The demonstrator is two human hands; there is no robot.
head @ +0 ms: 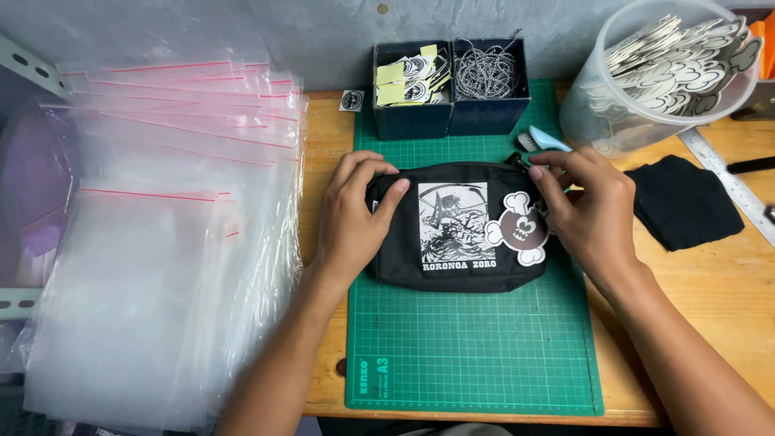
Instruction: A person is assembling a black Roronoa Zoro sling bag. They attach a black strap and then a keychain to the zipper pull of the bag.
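Observation:
A black zip pouch [456, 274] with a black-and-white printed picture lies on the green cutting mat [472, 347]. My left hand [353, 218] grips its left end, thumb over the top edge. My right hand [588, 206] is at the pouch's top right corner, fingertips pinched at the zip pull. A skull-and-bones shaped card tag [521, 230] hangs against the pouch's right side, just under my right fingers.
A stack of clear zip bags [161, 242] covers the left. Two dark blue boxes hold small cards [410, 77] and elastic cords [486, 73]. A clear tub [670, 64] of tags stands back right. A black cloth [684, 202], a blue brush [545, 141] and a metal ruler [731, 182] lie right.

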